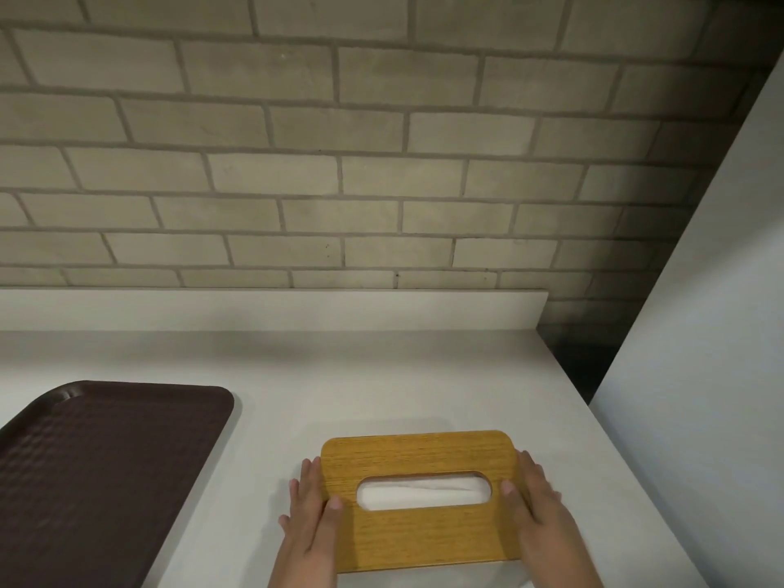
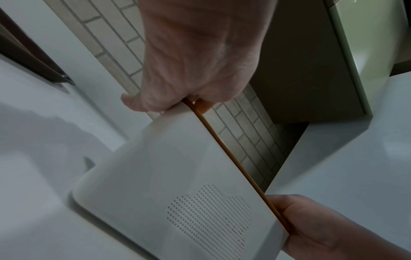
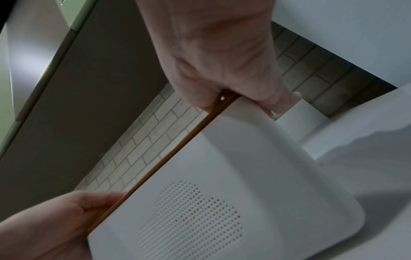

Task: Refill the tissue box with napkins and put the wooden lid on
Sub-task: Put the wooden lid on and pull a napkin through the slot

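The wooden lid (image 1: 418, 460) lies flat on the white tissue box (image 2: 166, 167), near the counter's front edge. White napkins (image 1: 424, 492) show through its oval slot. My left hand (image 1: 316, 490) grips the box's left end, thumb on the lid and fingers down the side. My right hand (image 1: 524, 477) grips the right end the same way. In the left wrist view my left hand (image 2: 169, 103) clamps the lid's thin brown edge (image 2: 233, 158) to the box. The right wrist view shows my right hand (image 3: 244, 98) holding the box (image 3: 244, 167), which has a dotted pattern on its side.
A dark brown tray (image 1: 106, 460) lies on the white counter (image 1: 382, 375) to the left of the box. A brick wall (image 1: 339, 163) rises behind a low white ledge. A tall white panel (image 1: 700, 333) stands close on the right, past the counter's edge.
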Demonstrator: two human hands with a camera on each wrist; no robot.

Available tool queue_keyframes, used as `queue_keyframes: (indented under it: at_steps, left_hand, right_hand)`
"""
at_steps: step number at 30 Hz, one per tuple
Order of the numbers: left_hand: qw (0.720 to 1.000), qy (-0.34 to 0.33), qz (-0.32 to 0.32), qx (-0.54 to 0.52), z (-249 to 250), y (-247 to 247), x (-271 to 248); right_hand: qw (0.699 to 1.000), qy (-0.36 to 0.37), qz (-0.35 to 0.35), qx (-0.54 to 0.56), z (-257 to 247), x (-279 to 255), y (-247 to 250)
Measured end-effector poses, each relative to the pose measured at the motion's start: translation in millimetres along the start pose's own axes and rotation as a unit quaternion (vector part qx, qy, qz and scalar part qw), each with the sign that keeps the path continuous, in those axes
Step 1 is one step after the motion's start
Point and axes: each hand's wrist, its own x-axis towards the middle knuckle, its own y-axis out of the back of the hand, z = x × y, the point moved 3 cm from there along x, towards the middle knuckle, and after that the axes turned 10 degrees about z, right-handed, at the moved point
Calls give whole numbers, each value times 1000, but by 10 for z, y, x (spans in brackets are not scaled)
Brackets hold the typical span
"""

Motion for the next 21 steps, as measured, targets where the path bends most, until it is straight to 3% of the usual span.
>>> queue_keyframes:
  at_steps: [6,15,21]
  left_hand:
    - [999,-20,7,45,41,14,-34]
    - [993,-3,88,-76,138,36,207]
    - [992,-10,105,-69,140,-5,328]
  right_hand:
    - [999,25,0,-41,-22,-1,23]
    - [996,89,-14,-7,-156,238,46]
    - [996,86,8,-35,-102,272,-7]
